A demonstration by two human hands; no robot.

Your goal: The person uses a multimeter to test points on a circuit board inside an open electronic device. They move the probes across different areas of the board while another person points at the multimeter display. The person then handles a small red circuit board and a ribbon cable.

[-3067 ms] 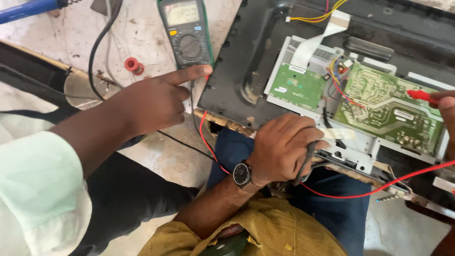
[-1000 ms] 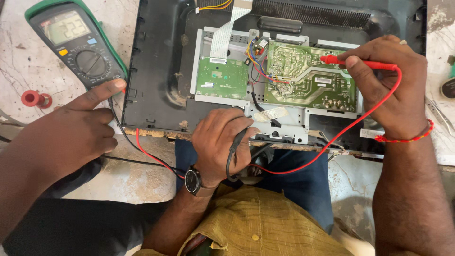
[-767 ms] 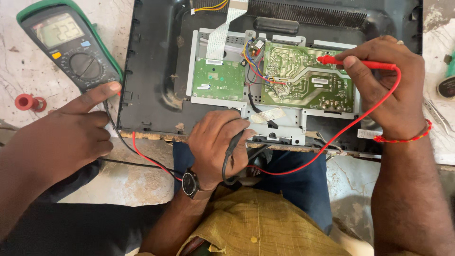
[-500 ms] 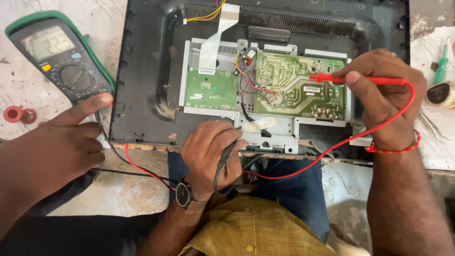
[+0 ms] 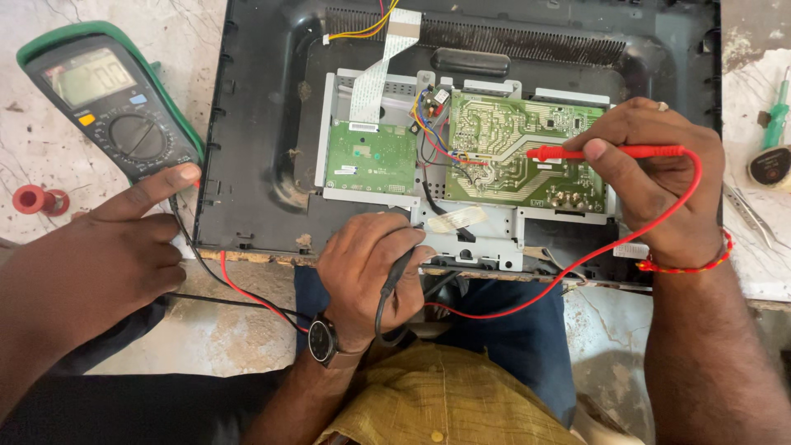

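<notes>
My left hand [image 5: 371,272] is nearest to me, just past my yellow shirt, with a wristwatch [image 5: 323,339] below it. Its fingers are curled shut around the black probe [image 5: 395,272], which runs down through my fist. The tip points up towards the metal bracket [image 5: 486,235] just beyond my knuckles. I cannot tell whether it touches the metal.

A red lead [image 5: 577,264] loops from under that fist, sweeps right and climbs round the outside of my right hand [image 5: 659,185]. That wrist wears a red thread bracelet [image 5: 692,259]. My right thumb and forefinger are pinched tight on the red probe [image 5: 610,152], and the other fingers are folded loosely behind. The probe lies level, and its tip reaches left of my fingertips onto the solder side of the large green circuit board [image 5: 511,156].

Left of that tip, past a knot of coloured wires, sits a smaller green board [image 5: 371,156]. A flat white ribbon cable [image 5: 379,62] rises away from it. Both boards are mounted in the black monitor back [image 5: 264,124], which lies open side up under my hands.

Well to the left of my left fingers, another person's hand [image 5: 107,255] points a forefinger at the lower edge of a green-cased multimeter [image 5: 111,107]. A red spool [image 5: 37,200] lies just left of that hand. Far right of my right fingers, off the monitor, lie tweezers [image 5: 746,210] and a green screwdriver [image 5: 776,115].
</notes>
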